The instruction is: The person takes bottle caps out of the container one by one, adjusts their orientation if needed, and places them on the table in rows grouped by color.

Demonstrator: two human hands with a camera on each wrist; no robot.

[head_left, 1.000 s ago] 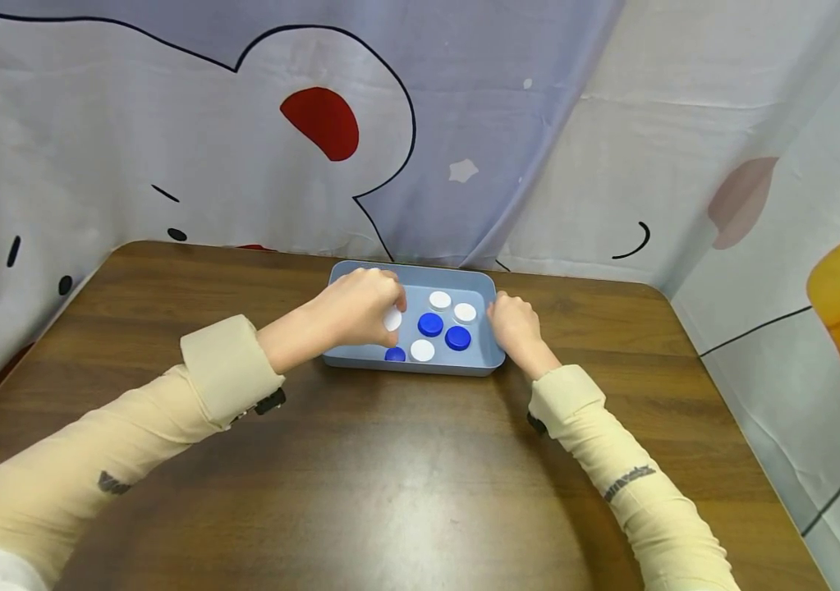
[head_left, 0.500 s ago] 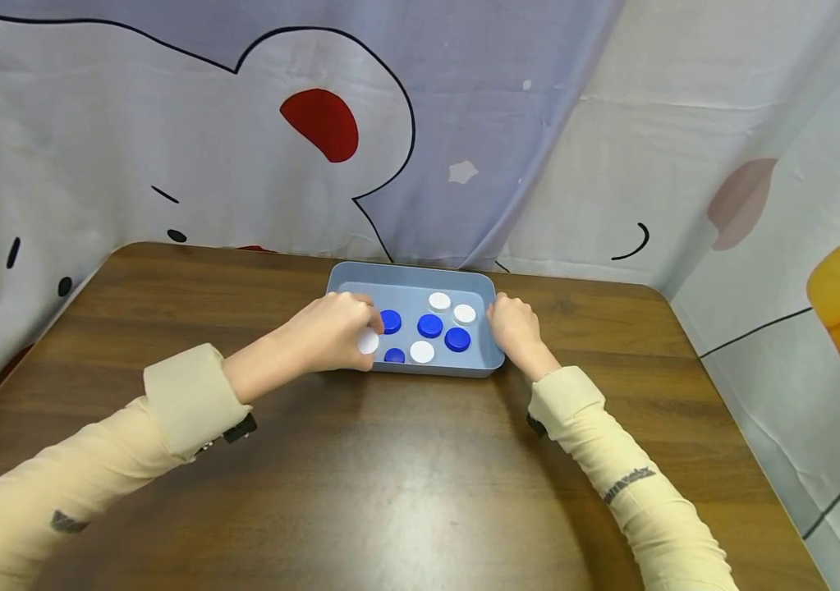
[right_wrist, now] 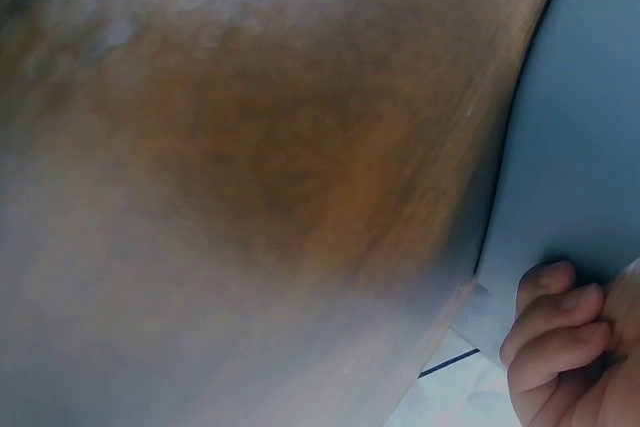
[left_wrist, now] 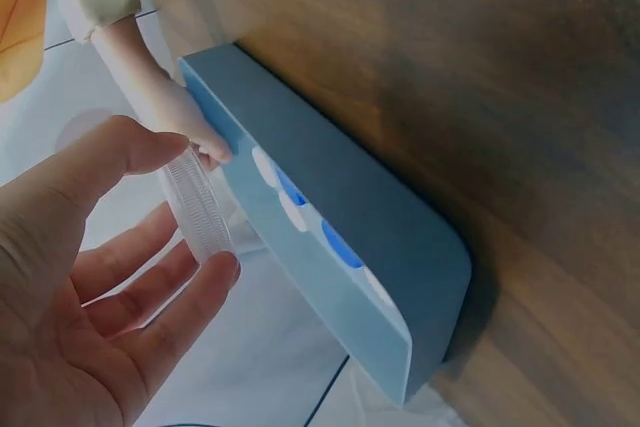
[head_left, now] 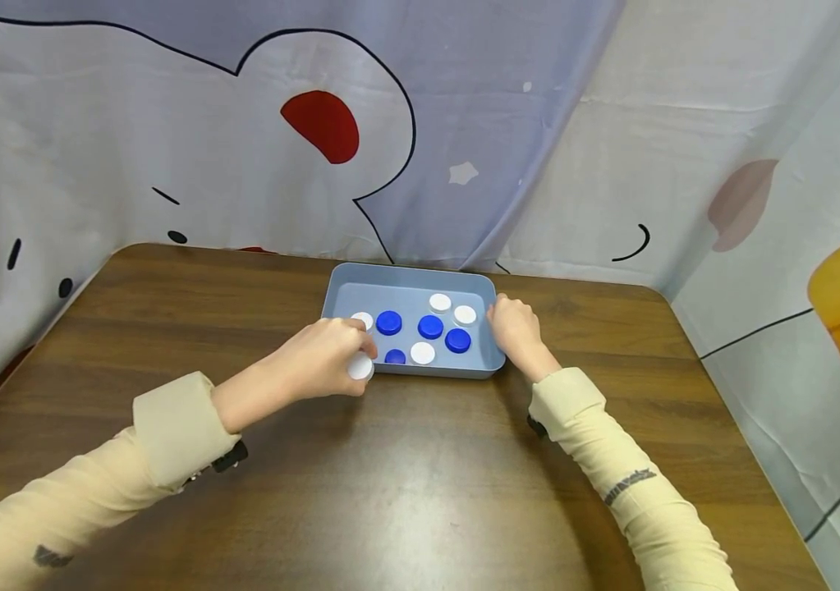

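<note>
Just over the tray's near left edge, my left hand (head_left: 319, 357) pinches a white bottle cap (head_left: 360, 366). The left wrist view shows this cap's ridged side (left_wrist: 200, 202) between thumb and fingertips, apart from the tray. At the right end of the shallow blue-grey tray (head_left: 390, 294), my right hand (head_left: 514, 327) grips the rim, its fingers (right_wrist: 555, 352) curled against the wall in the right wrist view. Several blue caps (head_left: 430, 327) and white caps (head_left: 440, 303) lie flat inside the tray. One white cap (head_left: 363, 319) at the left is partly hidden by my left hand.
The tray stands near the back edge of a brown wooden table (head_left: 405, 476). Behind and to the right hangs a printed curtain (head_left: 508, 139), close to the table's edges. Bare wood shows in front of the tray.
My left hand has moved left and toward me with the white cap, from above the tray to its near left edge. A blue and a white cap have come into sight. My right hand stays put.
</note>
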